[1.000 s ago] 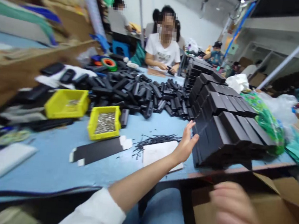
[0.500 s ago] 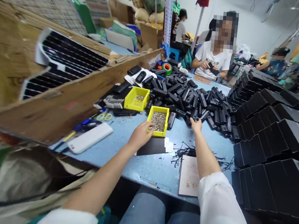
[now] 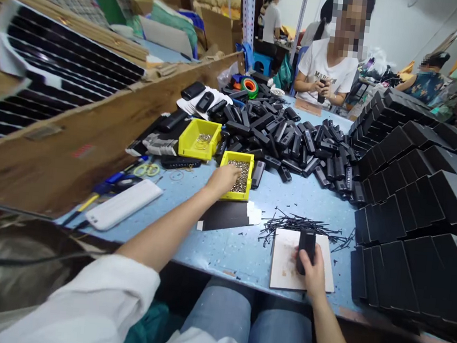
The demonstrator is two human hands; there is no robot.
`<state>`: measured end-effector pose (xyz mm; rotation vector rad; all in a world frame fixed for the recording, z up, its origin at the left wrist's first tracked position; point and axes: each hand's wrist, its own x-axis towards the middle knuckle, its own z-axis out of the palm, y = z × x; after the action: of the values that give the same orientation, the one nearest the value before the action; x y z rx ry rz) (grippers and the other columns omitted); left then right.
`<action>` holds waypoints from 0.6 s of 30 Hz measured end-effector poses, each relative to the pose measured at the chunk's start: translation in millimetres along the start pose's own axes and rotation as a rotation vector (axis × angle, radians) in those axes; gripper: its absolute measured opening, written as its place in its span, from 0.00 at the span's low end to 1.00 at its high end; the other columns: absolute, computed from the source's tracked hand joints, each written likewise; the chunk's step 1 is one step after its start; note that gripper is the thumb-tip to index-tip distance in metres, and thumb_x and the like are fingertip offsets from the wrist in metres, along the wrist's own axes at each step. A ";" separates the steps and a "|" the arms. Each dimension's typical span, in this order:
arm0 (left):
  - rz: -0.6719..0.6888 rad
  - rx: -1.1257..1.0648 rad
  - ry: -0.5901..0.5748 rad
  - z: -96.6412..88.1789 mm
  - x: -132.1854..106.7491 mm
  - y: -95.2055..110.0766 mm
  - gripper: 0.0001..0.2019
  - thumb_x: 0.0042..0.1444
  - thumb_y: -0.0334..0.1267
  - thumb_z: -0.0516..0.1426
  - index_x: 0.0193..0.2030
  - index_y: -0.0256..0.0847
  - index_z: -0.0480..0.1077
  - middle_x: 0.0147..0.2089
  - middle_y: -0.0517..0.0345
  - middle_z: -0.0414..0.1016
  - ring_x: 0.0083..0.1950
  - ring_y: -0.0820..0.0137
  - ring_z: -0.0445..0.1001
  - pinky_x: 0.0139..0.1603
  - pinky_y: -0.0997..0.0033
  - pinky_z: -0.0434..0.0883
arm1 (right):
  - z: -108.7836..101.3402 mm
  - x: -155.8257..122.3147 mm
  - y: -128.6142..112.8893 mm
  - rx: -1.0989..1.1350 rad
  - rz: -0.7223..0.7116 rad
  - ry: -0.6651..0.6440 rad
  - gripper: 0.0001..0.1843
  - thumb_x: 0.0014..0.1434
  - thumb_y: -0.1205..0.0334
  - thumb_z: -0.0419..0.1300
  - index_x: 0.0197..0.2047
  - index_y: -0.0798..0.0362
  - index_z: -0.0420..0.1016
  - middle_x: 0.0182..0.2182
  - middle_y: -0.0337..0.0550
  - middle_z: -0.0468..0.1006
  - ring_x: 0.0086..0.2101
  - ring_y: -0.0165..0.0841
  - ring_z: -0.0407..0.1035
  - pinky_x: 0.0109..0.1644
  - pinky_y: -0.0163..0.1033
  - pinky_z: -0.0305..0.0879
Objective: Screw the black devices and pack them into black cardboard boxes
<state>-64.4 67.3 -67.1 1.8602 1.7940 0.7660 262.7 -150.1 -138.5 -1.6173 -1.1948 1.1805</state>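
My left hand [image 3: 223, 178] reaches into the near yellow bin [image 3: 249, 160] of small metal pieces, fingers curled over its edge; what they pinch is hidden. My right hand [image 3: 313, 266] grips a small black plastic case [image 3: 306, 246] and holds it down on a white pad [image 3: 284, 263] at the table's near edge. A flat black card sheet [image 3: 224, 215] lies between the bin and the pad. Thin black strips [image 3: 296, 224] are scattered just beyond the pad.
A heap of black cases [image 3: 292, 140] covers the middle of the blue table [image 3: 177, 199]. Stacked black boxes [image 3: 419, 201] fill the right side. A second yellow bin [image 3: 197, 139], scissors [image 3: 146, 170] and a white slab [image 3: 122, 211] lie left. A person [image 3: 329, 68] works opposite.
My right hand came back from the heap with a black case and set it on the white pad. My left hand moved from beside the yellow bin onto its contents.
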 end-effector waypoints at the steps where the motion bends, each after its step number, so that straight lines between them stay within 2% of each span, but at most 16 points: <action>1: -0.024 -0.103 0.015 1.4 -14.3 5.5 0.13 0.57 0.37 0.55 0.44 0.33 0.76 0.46 0.44 0.76 0.48 0.61 0.73 0.54 0.60 0.67 | 4.7 -0.5 -1.2 -0.006 -0.005 -0.009 0.42 0.52 0.37 0.53 0.56 0.64 0.51 0.46 0.49 0.66 0.41 0.09 0.66 0.44 0.14 0.65; 2: -0.056 -0.213 0.010 5.4 -32.6 12.0 0.16 0.58 0.40 0.55 0.48 0.33 0.74 0.47 0.45 0.76 0.46 0.63 0.74 0.52 0.62 0.70 | 8.6 0.7 -3.8 0.005 -0.005 -0.039 0.42 0.50 0.39 0.55 0.55 0.64 0.49 0.47 0.49 0.65 0.42 0.10 0.66 0.47 0.15 0.66; 3: -0.156 -0.499 -0.011 11.9 -54.1 19.4 0.18 0.56 0.42 0.58 0.48 0.31 0.74 0.46 0.43 0.76 0.43 0.65 0.75 0.48 0.63 0.71 | 11.5 2.9 -7.6 0.027 -0.011 -0.074 0.42 0.50 0.40 0.56 0.55 0.64 0.48 0.46 0.49 0.66 0.42 0.10 0.66 0.49 0.16 0.67; 4: -0.266 -0.764 -0.066 20.4 -77.6 27.6 0.19 0.51 0.43 0.62 0.46 0.30 0.74 0.44 0.43 0.77 0.40 0.65 0.75 0.45 0.64 0.73 | 13.5 5.4 -12.8 0.061 -0.016 -0.101 0.42 0.50 0.40 0.56 0.54 0.65 0.47 0.43 0.48 0.67 0.41 0.09 0.66 0.49 0.17 0.67; 5: -0.346 -0.937 -0.145 30.2 -101.6 36.4 0.20 0.47 0.44 0.65 0.44 0.31 0.75 0.42 0.43 0.77 0.38 0.67 0.75 0.44 0.65 0.73 | 14.7 7.8 -19.5 0.107 -0.021 -0.114 0.41 0.51 0.40 0.55 0.54 0.65 0.47 0.41 0.46 0.67 0.39 0.09 0.65 0.49 0.17 0.67; 6: -0.396 -1.046 -0.201 40.1 -124.5 45.8 0.21 0.46 0.45 0.67 0.43 0.31 0.76 0.41 0.45 0.77 0.37 0.69 0.75 0.44 0.66 0.73 | 15.4 9.8 -27.9 0.162 -0.030 -0.115 0.40 0.52 0.40 0.53 0.53 0.66 0.48 0.38 0.45 0.67 0.37 0.08 0.65 0.47 0.17 0.67; 8: -0.436 -1.224 -0.222 57.1 -162.2 65.4 0.21 0.44 0.46 0.68 0.41 0.34 0.77 0.41 0.47 0.78 0.38 0.71 0.75 0.45 0.69 0.73 | 16.8 11.6 -50.0 0.309 -0.074 -0.092 0.37 0.53 0.39 0.49 0.50 0.65 0.48 0.35 0.43 0.66 0.36 0.08 0.63 0.46 0.19 0.67; 10: -0.444 -1.281 -0.212 66.9 -184.9 83.7 0.18 0.43 0.45 0.69 0.38 0.35 0.78 0.39 0.49 0.78 0.38 0.71 0.75 0.45 0.70 0.73 | 20.1 11.3 -76.5 0.489 -0.154 -0.028 0.35 0.53 0.39 0.47 0.47 0.65 0.45 0.31 0.40 0.63 0.34 0.08 0.62 0.45 0.22 0.67; 13: -0.377 -1.168 -0.158 68.5 -195.4 100.6 0.14 0.42 0.41 0.68 0.35 0.36 0.79 0.35 0.52 0.78 0.35 0.70 0.74 0.42 0.71 0.74 | 29.8 10.2 -111.4 0.698 -0.220 0.075 0.34 0.53 0.40 0.45 0.45 0.64 0.42 0.27 0.37 0.57 0.30 0.07 0.58 0.40 0.22 0.65; 15: -0.292 -1.037 -0.113 64.7 -195.4 103.4 0.10 0.42 0.38 0.67 0.33 0.37 0.79 0.33 0.54 0.77 0.35 0.70 0.74 0.41 0.70 0.74 | 37.2 10.5 -124.3 0.760 -0.204 0.103 0.33 0.52 0.40 0.44 0.45 0.63 0.42 0.25 0.37 0.54 0.29 0.06 0.55 0.38 0.20 0.63; 18: -0.125 -0.865 -0.053 58.1 -195.1 100.8 0.05 0.48 0.37 0.64 0.32 0.39 0.79 0.35 0.54 0.77 0.38 0.68 0.74 0.45 0.70 0.73 | 46.0 12.9 -128.3 0.791 -0.140 0.089 0.33 0.52 0.40 0.42 0.47 0.62 0.43 0.24 0.37 0.53 0.29 0.05 0.53 0.38 0.19 0.62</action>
<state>49.0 -129.5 -61.1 1.1645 1.2172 1.1819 189.9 -103.1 -32.5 -0.9571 -0.6344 1.2550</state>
